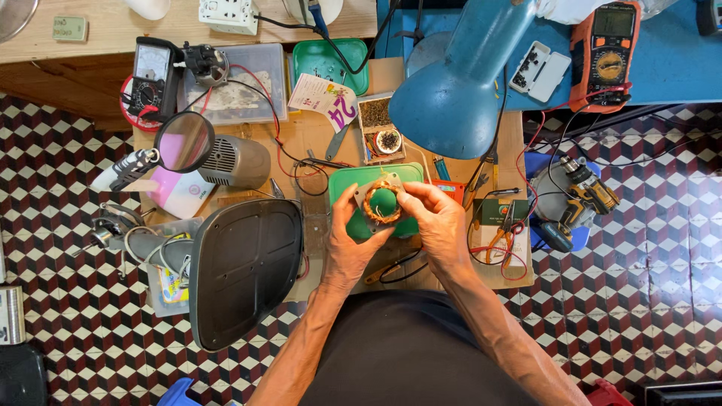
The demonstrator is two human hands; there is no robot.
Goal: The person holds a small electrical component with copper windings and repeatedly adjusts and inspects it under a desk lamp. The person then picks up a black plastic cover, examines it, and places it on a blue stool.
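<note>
Our two bare forearms rise from the bottom of the head view toward the low wooden workbench (519, 274). Our left hand (347, 242) and right hand (436, 222) meet over the middle of the bench, both holding one thing: a round motor stator with copper-coloured wire windings (382, 201) in a grey metal frame. Left thumb and fingers are curled around its left edge; the right fingers are bent and pinch its right edge, the thumb on top. The stator sits between the hands, just above a green plastic tray (342, 180) lying on the bench.

Left of our hands lies a dark grey curved plastic cover (244, 267), hanging partly over the bench edge. Behind it stand a round magnifying lens (184, 141) and a grey cylindrical motor housing (237, 160). A blue metal desk lamp shade (455, 94) looms above the right hand. Farther right, an orange-cased multimeter (605, 53) rests on a blue surface, and a yellow-and-black cordless drill (579, 199) lies near the bench over the chequered tile floor (662, 286). Red-handled pliers (500, 240) lie just right of our right hand.
</note>
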